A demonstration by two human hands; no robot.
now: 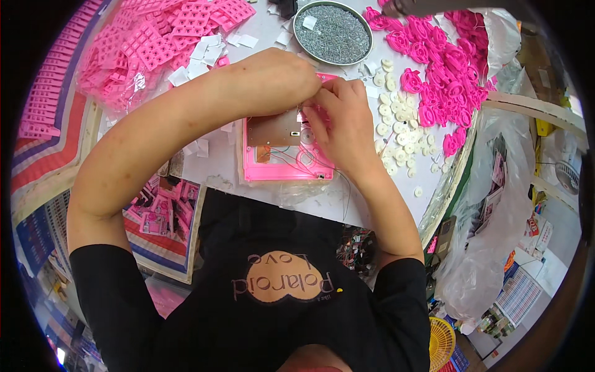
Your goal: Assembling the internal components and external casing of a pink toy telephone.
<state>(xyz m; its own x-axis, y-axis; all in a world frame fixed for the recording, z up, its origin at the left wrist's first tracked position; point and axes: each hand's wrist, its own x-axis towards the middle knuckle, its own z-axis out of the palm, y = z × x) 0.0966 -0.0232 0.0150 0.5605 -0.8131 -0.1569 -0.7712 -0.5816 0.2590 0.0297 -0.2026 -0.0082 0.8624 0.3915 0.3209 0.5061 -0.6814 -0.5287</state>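
Head view shows lettered shirt (285, 279), hands (288, 80) (346, 121) at casing (257, 172).

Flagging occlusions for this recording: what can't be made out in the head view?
In the head view:
Left hand: fingertips and any grip, hidden by its own back and the right hand.
Pink plastic casing: much of the upper part, covered by both hands.
Small metal parts in the round tin: exact kind, too small.
Black object: cut off by the top edge.
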